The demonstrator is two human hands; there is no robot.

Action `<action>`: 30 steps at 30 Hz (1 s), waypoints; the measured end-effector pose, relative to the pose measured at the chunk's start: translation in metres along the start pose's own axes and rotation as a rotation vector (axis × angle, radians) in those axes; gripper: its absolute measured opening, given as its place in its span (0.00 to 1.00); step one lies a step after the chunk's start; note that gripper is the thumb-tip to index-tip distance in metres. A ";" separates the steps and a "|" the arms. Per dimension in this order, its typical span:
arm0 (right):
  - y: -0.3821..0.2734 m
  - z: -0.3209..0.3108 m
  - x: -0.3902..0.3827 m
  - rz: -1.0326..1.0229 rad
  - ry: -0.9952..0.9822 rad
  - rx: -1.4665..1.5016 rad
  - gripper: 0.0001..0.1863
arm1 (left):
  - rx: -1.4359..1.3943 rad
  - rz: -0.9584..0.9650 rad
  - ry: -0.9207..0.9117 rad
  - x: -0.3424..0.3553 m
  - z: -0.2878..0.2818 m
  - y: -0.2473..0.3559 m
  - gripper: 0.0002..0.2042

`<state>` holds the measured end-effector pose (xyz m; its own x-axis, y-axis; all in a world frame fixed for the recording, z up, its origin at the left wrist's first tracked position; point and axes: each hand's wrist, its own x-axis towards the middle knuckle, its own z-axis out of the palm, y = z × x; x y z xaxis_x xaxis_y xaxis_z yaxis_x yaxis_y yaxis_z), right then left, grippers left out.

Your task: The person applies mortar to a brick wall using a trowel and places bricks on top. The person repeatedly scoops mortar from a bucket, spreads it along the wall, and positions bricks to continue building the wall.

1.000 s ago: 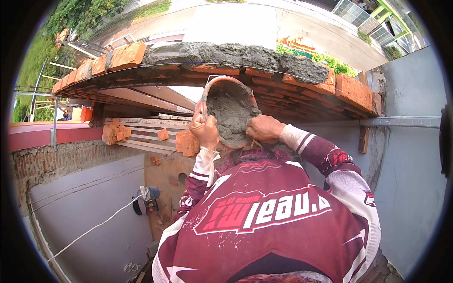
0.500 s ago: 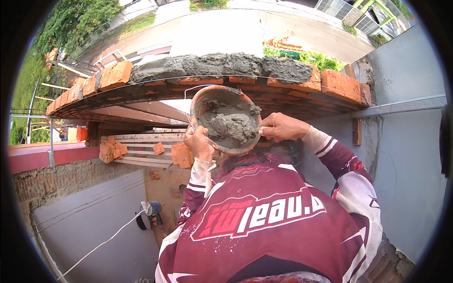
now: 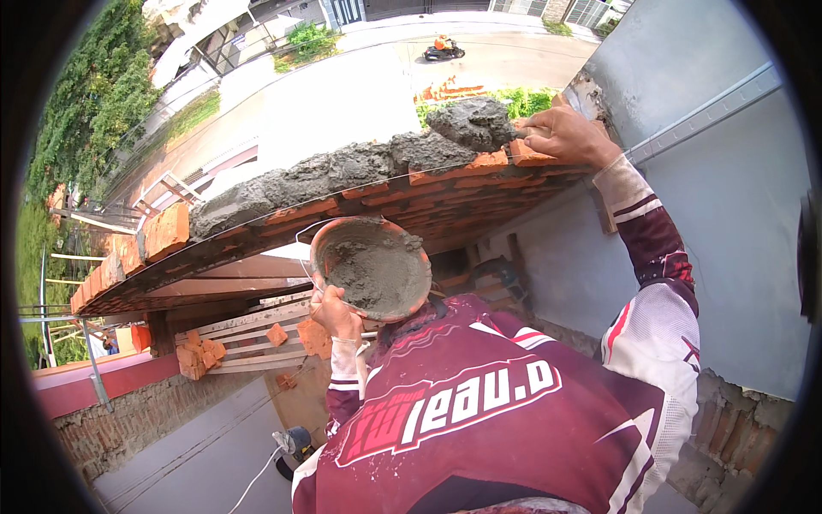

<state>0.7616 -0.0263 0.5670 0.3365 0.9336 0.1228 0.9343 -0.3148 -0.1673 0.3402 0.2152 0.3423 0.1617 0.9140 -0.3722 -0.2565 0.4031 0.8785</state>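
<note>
My left hand [image 3: 337, 313] grips the rim of a round, mortar-smeared bucket [image 3: 421, 287] and holds it tilted below the brick wall. Grey wet mortar [image 3: 368, 272] lies inside it. My right hand [image 3: 572, 135] is closed round the handle of a trowel [image 3: 520, 133] at the wall's top, towards the right end. The trowel's blade is hidden by a thick lump of mortar [image 3: 471, 122]. A rough bed of mortar [image 3: 330, 171] runs along the top of the curved-looking brick wall [image 3: 488, 176]. The bucket's wire handle [image 3: 301, 233] hangs out on its left.
A thin string [image 3: 282, 214] runs along the wall's edge. Loose bricks [image 3: 199, 353] lie on wooden slats [image 3: 248, 344] at the left. A grey plastered wall [image 3: 711, 197] stands to the right. Beyond the brickwork is a street with a motorbike [image 3: 443, 51].
My right hand has moved from the bucket up to the wall top with the trowel, and a lump of mortar now sits there. The bucket is lower and holds less mortar.
</note>
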 end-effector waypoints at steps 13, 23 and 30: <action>-0.007 -0.034 -0.055 0.280 0.149 -0.184 0.14 | 0.073 0.075 0.040 -0.006 0.005 0.014 0.18; -0.202 0.188 0.015 -0.125 -0.312 -0.022 0.11 | 0.295 0.444 -0.054 -0.013 0.010 0.012 0.06; -0.232 0.266 0.014 0.038 -0.838 0.618 0.21 | 0.282 0.426 -0.002 -0.002 0.008 0.015 0.02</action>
<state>0.5180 0.1050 0.3469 -0.0454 0.8191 -0.5719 0.6218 -0.4249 -0.6579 0.3438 0.2188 0.3592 0.1002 0.9943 0.0372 -0.0326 -0.0341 0.9989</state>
